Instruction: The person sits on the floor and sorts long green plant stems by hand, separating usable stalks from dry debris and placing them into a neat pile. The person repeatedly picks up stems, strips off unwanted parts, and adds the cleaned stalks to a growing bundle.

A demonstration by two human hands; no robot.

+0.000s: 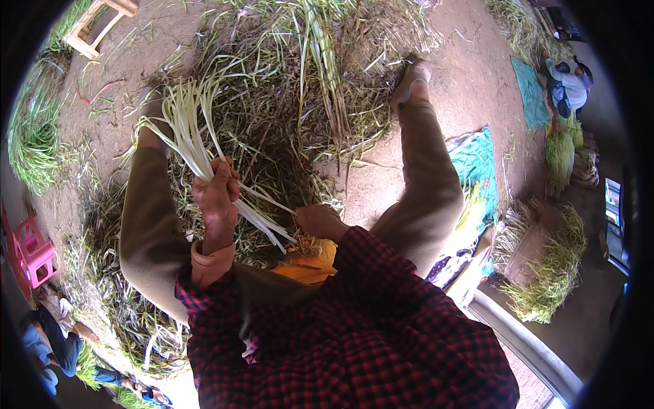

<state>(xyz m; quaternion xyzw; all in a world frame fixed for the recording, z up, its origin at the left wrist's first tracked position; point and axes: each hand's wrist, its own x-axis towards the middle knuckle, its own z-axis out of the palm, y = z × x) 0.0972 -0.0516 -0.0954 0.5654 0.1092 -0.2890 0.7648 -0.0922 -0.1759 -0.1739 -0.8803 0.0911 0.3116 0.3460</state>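
My left hand (217, 186) is closed around a bundle of pale, leafy stalks (191, 140), whose loose ends fan out over my left foot. The white lower ends of the bundle stick out below the fist, towards the right. At those ends my right hand (321, 221) pinches one thin pale stalk (268, 198) that runs across from the left hand. Below both hands and between my legs lies a heap of dry and green plant waste (265, 128). Longer yellow-green stalks (324, 66) lie on top of that heap. An orange sheet (306, 263) lies close in front of me.
A wooden stool (84, 43) stands at the upper left, a pink plastic stool (34, 250) at the left. Green stalks (33, 143) are piled at the left edge. Teal cloths (477, 153) and bundled greens (552, 276) lie at the right. Other people sit at the upper right and lower left.
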